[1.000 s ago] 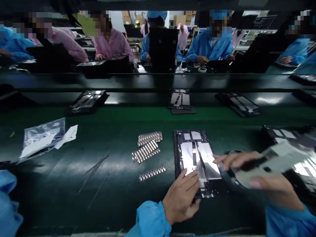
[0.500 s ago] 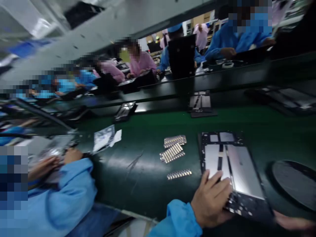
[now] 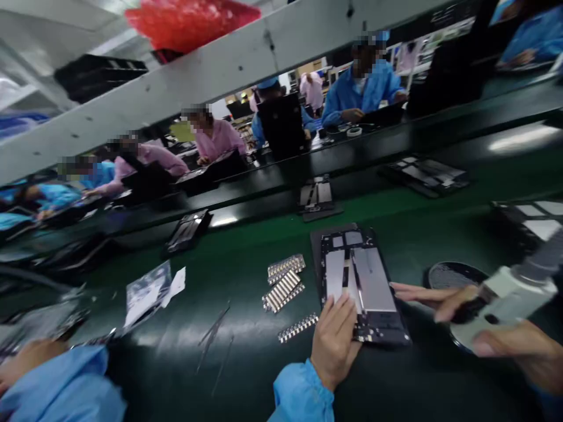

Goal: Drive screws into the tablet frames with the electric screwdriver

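An opened tablet (image 3: 376, 275), with silvery plates and black circuit parts exposed, lies on the green work surface. My left hand (image 3: 335, 334) presses spread fingertips onto its lower left side. From the right comes my right hand (image 3: 512, 351), with a pale grey tool (image 3: 505, 308) between its thumb in front and its fingers behind. Those fingers reach left to the tablet's right edge. The tool's exact kind is unclear through blur. Left of the tablet lie several metallic strips (image 3: 284, 290) with gold-coloured segments, plus a separate strip (image 3: 298, 327).
A dark round dish (image 3: 457, 275) stands right of the tablet. More opened tablets (image 3: 316, 196) lie farther back. A clear plastic bag (image 3: 147, 293) and thin dark rods (image 3: 213, 331) lie leftward. A co-worker's sleeve (image 3: 61, 381) occupies the lower left; a grey beam (image 3: 220, 70) crosses overhead.
The view has swung right, bringing the pale grey tool into sight. My right hand has moved from the tablet's lower right corner up along its right edge. My left hand stays on the tablet.
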Motion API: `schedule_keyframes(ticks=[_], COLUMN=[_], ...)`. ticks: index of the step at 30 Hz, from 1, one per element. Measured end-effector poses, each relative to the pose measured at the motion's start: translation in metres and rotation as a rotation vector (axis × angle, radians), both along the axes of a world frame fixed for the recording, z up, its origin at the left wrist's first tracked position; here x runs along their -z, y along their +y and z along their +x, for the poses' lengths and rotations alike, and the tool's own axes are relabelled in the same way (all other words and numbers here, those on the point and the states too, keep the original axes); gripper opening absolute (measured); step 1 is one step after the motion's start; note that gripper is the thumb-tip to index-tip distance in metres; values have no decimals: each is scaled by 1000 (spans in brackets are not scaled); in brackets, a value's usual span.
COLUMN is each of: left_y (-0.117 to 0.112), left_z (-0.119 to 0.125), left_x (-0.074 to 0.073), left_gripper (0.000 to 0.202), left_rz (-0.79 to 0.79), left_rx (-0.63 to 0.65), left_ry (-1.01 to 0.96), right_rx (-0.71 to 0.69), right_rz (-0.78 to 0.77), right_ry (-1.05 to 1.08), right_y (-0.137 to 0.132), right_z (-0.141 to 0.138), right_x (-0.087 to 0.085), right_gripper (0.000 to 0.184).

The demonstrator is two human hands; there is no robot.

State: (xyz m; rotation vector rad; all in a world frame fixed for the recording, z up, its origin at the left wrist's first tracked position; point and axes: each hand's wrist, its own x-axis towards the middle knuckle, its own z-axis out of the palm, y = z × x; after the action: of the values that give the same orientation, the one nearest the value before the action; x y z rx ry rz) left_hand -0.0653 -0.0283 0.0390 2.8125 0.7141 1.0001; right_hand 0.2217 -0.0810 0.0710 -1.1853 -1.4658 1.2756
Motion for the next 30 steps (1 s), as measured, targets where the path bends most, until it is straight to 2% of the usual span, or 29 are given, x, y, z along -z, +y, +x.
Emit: schedule_keyframes(ticks=[3,5,9,12,14,17,20,22,25,27,30], left_y=[2,3,7,8,8,9,12,17,31,49,94], left_z=[6,11,17,16,15,14,11,5,-15,-35,-70], left_x=[9,13,13,14,15,19,18,9,-17,-39,-65], left_gripper=[53,53,58,65,69,72,69,68,63,58,44], left_rz=[-17,-39,-114,-129,-126,-85,9,81,154,177,219], left_rx=[-62,-103,-177,-172,-165,-152,-164,-166,-215,-300,-450], left_ry=[-42,-24,63,76,70,44,-16,-74,-151,-156,-65], right_rx=[27,25,15,-131,-180,-142,-201,-278,-314,-261,-172], right_rz=[86,76,41,-26,-59,23,140,173,159,113,-50], right_ry=[321,418,500,515,501,524,599,678,709,637,535], right_y=[-2,3,19,29,33,32,27,23,21,24,33], right_z=[-2,-11,-24,-23,-20,-17,-20,-26,-33,-37,-44], right_x=[-4,-3,-3,-6,-8,-14,-30,-43,-53,-47,-28], right_gripper=[35,33,40,40,42,41,35,32,33,38,51])
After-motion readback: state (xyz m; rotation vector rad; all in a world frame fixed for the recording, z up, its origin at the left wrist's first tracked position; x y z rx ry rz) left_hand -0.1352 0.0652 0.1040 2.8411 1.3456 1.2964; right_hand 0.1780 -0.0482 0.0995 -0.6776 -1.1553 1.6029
